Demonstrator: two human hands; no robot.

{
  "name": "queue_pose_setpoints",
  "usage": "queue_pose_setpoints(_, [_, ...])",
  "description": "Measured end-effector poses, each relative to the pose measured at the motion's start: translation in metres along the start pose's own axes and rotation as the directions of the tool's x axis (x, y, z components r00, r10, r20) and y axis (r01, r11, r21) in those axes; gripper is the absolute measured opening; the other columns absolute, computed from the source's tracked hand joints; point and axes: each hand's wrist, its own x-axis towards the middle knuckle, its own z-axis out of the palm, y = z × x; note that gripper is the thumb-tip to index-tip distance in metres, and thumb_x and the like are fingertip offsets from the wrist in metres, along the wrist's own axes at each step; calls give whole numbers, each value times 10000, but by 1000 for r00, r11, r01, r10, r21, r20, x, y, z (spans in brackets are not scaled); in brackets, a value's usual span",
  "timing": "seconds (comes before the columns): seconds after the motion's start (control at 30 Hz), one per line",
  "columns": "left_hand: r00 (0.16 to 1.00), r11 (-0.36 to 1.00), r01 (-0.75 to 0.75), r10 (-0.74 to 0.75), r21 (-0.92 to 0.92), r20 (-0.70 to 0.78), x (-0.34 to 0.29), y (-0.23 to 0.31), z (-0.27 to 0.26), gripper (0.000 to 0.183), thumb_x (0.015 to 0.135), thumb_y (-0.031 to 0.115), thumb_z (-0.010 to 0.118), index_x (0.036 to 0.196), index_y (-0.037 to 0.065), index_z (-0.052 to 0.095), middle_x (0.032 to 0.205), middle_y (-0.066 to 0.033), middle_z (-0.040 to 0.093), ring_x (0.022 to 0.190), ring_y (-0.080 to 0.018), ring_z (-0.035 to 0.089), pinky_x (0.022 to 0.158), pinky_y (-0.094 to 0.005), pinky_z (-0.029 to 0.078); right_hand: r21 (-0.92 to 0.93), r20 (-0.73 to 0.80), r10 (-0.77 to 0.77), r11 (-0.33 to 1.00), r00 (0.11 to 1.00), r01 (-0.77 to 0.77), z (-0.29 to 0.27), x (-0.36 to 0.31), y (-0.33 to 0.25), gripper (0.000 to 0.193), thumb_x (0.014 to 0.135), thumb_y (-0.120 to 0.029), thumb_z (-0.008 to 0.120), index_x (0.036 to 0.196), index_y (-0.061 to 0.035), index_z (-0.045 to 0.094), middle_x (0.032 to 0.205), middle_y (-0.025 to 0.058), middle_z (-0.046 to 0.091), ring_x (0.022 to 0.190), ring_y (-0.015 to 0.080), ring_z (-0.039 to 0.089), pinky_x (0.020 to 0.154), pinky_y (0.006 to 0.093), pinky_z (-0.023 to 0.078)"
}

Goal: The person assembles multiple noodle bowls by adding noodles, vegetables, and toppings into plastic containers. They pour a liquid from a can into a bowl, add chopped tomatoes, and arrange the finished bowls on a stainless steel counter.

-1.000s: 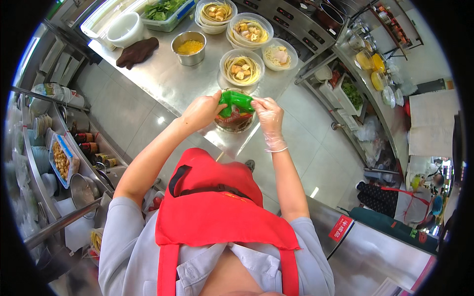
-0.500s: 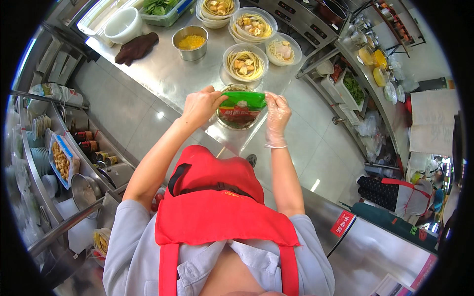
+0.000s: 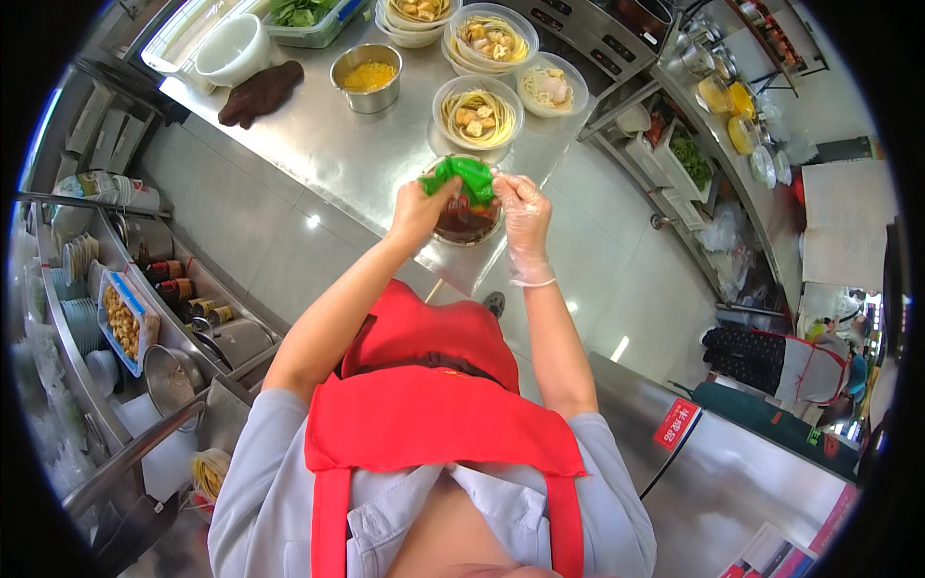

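A green plastic packet [image 3: 472, 176], red-brown lower down, is bunched and bent between my hands. My bare left hand [image 3: 421, 210] pinches its left side, and my right hand [image 3: 525, 214], in a clear plastic glove, grips its right corner. Directly beneath the packet, at the near end of the steel table, sits a round container [image 3: 494, 234]. Its contents are mostly hidden by the packet and my fingers. Just beyond stands a clear bowl of noodles [image 3: 478, 114] topped with pale golden chunks.
More noodle bowls [image 3: 489, 40] are stacked farther back, beside a steel pot [image 3: 366, 77] of yellow food. A dark brown cloth [image 3: 260, 94] and a white bowl [image 3: 233, 50] lie at the left. Shelving with dishes [image 3: 85, 323] runs along my left; another person [image 3: 771, 366] is at far right.
The packet was stretched flat and upright between both hands; now its green top is crumpled and bent. My left hand has moved right and slightly down, and my right hand slightly left.
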Motion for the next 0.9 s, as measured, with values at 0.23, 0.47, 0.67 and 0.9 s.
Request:
queue_pose_setpoints(0.23, [977, 875, -190, 123, -444, -176, 5, 0, 8, 213, 922, 184, 646, 918, -21, 705, 746, 13, 663, 653, -53, 546, 579, -266, 460, -315, 7, -213, 927, 977, 204, -7, -6, 12, 236, 777, 55, 682, 1008, 2, 676, 942, 48, 654, 775, 129, 623, 697, 250, 495])
queue_pose_setpoints(0.47, [980, 943, -190, 199, -273, 5, -4, 10, -7, 266, 850, 136, 711, 1073, -4, 673, 878, -10, 691, 755, -75, 606, 691, -251, 504, -166, 13, -172, 971, 985, 172, -8, 9, 9, 263, 830, 32, 575, 1075, -3, 663, 960, 50, 658, 839, 117, 594, 742, 252, 478])
queue_pose_setpoints(0.67, [912, 912, -409, 410, 20, -25, -1, 10, 6, 549, 764, 118, 769, 1268, 34, 566, 955, -45, 690, 814, -101, 619, 746, -258, 510, 49, 229, 72, 995, 971, -85, 13, 4, 27, 229, 884, 3, 549, 1082, -6, 662, 955, 49, 673, 882, 123, 605, 780, 269, 491])
queue_pose_setpoints(0.9, [967, 930, -157, 77, -333, -243, 25, -8, -3, 89, 827, 62, 692, 904, 18, 702, 769, 7, 663, 678, -80, 563, 630, -276, 466, -488, -161, 43, 865, 986, -117, -24, 15, 50, 227, 843, -157, 707, 1032, -32, 696, 861, 74, 696, 733, 160, 630, 691, 298, 506])
